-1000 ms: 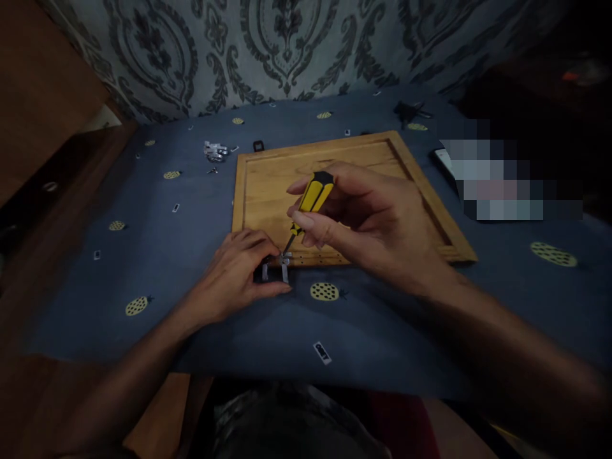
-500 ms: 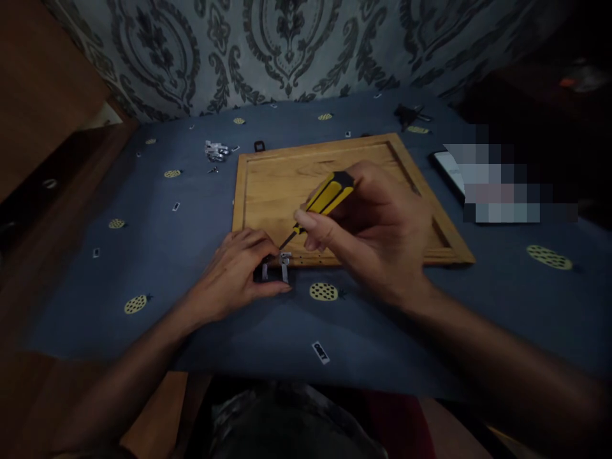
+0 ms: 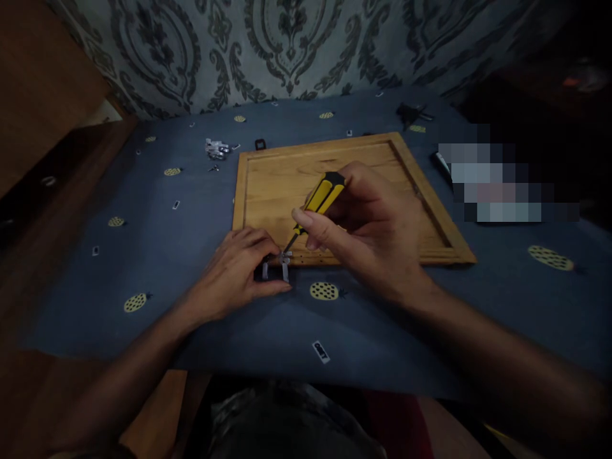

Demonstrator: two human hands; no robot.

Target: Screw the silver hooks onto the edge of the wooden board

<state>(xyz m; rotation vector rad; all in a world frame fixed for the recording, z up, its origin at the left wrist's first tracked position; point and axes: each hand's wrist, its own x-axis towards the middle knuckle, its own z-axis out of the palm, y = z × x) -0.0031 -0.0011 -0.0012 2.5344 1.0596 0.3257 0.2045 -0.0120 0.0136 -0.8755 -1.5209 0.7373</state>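
A wooden panel with a raised frame [image 3: 433, 207] lies flat on a blue cloth [image 3: 157, 255] dotted with yellow pineapples. At its near edge a small metal bracket [image 3: 277, 266] rests against the frame, beside a row of small holes. My left hand [image 3: 234, 274] pinches that bracket and holds it in place. My right hand [image 3: 368, 226] is closed round a yellow and black screwdriver [image 3: 319, 201], whose tip touches the top of the bracket.
More metal hardware [image 3: 216, 149] and a loose screw [image 3: 213, 168] lie on the cloth beyond the panel's far left corner. A small black part [image 3: 259, 145] and a dark object [image 3: 411, 115] sit near the patterned wall. A blurred-out item is at the right.
The screwdriver handle swung right and tilted lower, then came back more upright, the tip staying at the bracket. My left hand has not moved.
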